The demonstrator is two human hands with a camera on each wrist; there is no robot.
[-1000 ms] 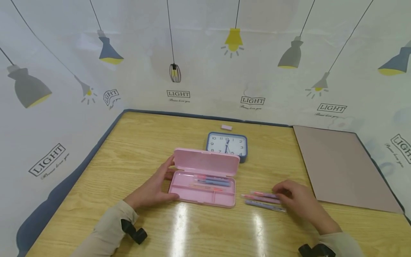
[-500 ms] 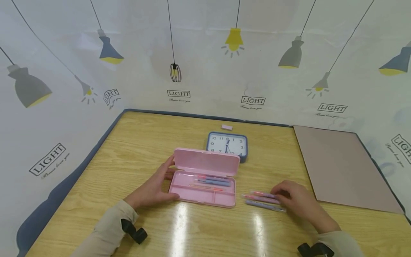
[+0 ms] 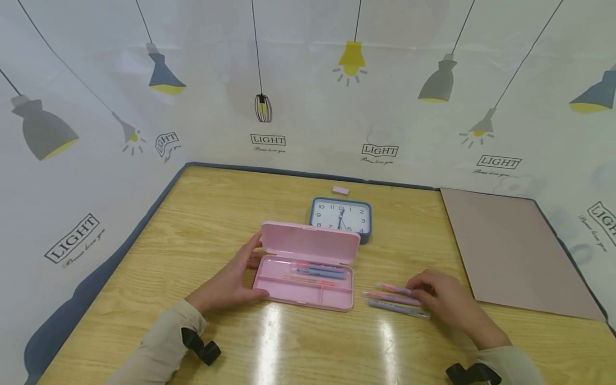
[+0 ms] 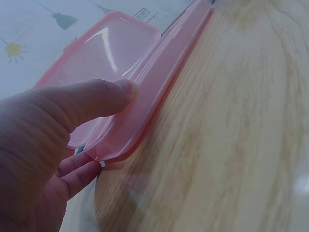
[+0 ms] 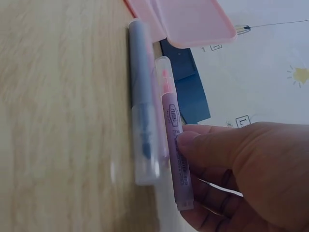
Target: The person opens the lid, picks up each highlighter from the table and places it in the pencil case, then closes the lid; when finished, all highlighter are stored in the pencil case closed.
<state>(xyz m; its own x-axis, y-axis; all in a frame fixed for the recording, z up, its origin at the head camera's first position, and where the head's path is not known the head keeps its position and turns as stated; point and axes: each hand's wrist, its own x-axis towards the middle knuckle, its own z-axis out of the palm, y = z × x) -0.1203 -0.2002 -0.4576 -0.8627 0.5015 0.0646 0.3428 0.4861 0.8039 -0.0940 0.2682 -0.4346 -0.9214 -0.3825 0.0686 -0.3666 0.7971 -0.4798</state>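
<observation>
An open pink pencil case (image 3: 287,295) lies on the table, its lid raised at the back. Several pens (image 3: 320,274) rest in its rear compartment, with an orange-tipped slim one on or near the divider. My left hand (image 3: 228,283) grips the case's left end; in the left wrist view the thumb presses its front wall. To the right of the case, my right hand (image 3: 449,302) pinches a purple highlighter (image 5: 175,140) with a clear cap and pink tip. Beside it lie another purple highlighter (image 3: 392,298) and a blue-grey one (image 3: 397,308).
Right behind the raised lid is a blue-framed clock (image 3: 340,214), partly hidden by it. A small pink eraser (image 3: 340,191) lies farther back. A flat brownish-pink board (image 3: 520,251) covers the right rear of the table. Printed sheeting (image 3: 308,107) hangs along the table's edges.
The highlighter in my right hand has shifted slightly away from the one beside it, so a gap shows between them. My left hand and the case have stayed in place.
</observation>
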